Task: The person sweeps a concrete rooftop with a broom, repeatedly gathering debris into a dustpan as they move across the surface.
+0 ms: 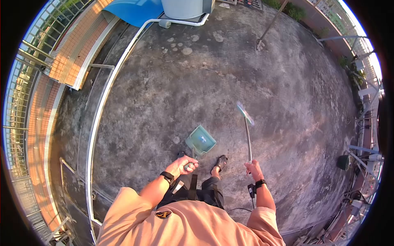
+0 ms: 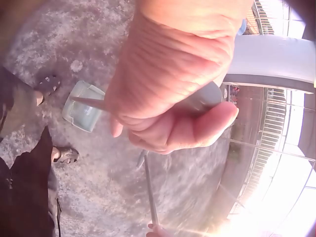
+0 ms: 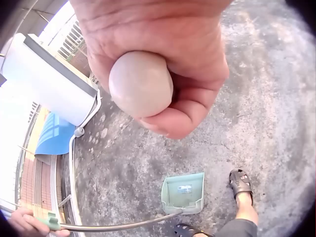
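Note:
My left hand (image 1: 183, 165) grips the top of a long-handled dustpan's handle, whose grey end (image 2: 205, 97) shows past the fingers in the left wrist view. The pale green dustpan (image 1: 201, 140) is low in front of my feet, its open side facing forward. Out to the right, my right hand (image 1: 253, 169) holds a broom by the upper end of its stick (image 1: 248, 141). A rounded, pale handle end (image 3: 140, 84) pokes out of that fist in the right wrist view. The light-coloured broom head (image 1: 245, 114), slightly blurred, points forward, right of the dustpan and apart from it.
Stained concrete floor (image 1: 160, 110) surrounds me. On the left, a white pipe (image 1: 107, 88) runs beside a tiled ledge (image 1: 78, 45) and railing. A large white tank (image 1: 182, 8) and blue sheet (image 1: 135, 10) stand ahead. A thin post (image 1: 273, 23) rises at front right; a dark pot (image 1: 343, 162) sits right.

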Motion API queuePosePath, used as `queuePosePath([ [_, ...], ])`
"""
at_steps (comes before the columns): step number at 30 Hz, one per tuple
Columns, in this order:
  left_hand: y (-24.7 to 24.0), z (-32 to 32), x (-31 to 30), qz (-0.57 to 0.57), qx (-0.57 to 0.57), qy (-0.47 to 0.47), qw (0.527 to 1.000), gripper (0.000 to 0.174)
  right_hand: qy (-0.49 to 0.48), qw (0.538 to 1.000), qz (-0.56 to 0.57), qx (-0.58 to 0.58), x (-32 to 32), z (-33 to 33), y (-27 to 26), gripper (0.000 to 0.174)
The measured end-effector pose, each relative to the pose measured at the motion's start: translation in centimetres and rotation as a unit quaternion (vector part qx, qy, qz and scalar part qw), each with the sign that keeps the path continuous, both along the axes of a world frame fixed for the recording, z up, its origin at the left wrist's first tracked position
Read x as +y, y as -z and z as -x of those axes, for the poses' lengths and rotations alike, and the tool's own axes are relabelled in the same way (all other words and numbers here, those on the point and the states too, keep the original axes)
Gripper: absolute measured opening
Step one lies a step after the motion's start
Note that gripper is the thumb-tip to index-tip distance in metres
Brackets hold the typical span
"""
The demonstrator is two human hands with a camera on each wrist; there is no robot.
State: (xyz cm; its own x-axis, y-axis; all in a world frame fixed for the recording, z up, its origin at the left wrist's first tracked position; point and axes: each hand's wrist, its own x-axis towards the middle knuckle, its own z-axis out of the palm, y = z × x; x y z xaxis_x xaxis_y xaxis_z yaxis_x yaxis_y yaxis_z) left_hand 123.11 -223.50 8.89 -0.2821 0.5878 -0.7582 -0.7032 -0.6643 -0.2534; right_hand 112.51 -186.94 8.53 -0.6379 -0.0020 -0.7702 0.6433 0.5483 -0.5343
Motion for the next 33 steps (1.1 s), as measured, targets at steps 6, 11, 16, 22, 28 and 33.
queuePosePath([
  [6, -1.5, 0.3, 2.0, 0.004, -0.009, 0.004, 1.0, 0.018, -0.231, 0.973, -0.015, 0.015, 0.9, -0.6, 12.9, 0.034],
  [11, 0.2, -0.5, 0.8, -0.054, -0.009, -0.035, 0.998, 0.017, -0.259, 0.949, -0.059, -0.167, -3.0, -11.6, 6.1, 0.041],
  [16, -0.1, 0.0, 0.5, -0.023, -0.02, -0.038, 0.999, 0.016, -0.236, 0.953, -0.001, -0.192, 0.1, -14.3, -1.2, 0.023],
  [22, -0.3, 0.4, 0.6, 0.005, -0.042, -0.051, 0.998, 0.014, -0.124, 0.971, 0.053, -0.197, 1.8, -10.1, -7.1, 0.017],
  [28, -0.9, -0.1, 0.8, 0.054, -0.022, -0.041, 0.997, 0.019, -0.108, 0.989, 0.043, -0.097, 2.0, -1.9, -3.3, 0.015],
  [33, -1.7, -0.2, 1.0, 0.078, -0.016, -0.048, 0.996, 0.02, -0.109, 0.994, 0.0, -0.013, -2.7, 3.8, 0.7, 0.014],
])
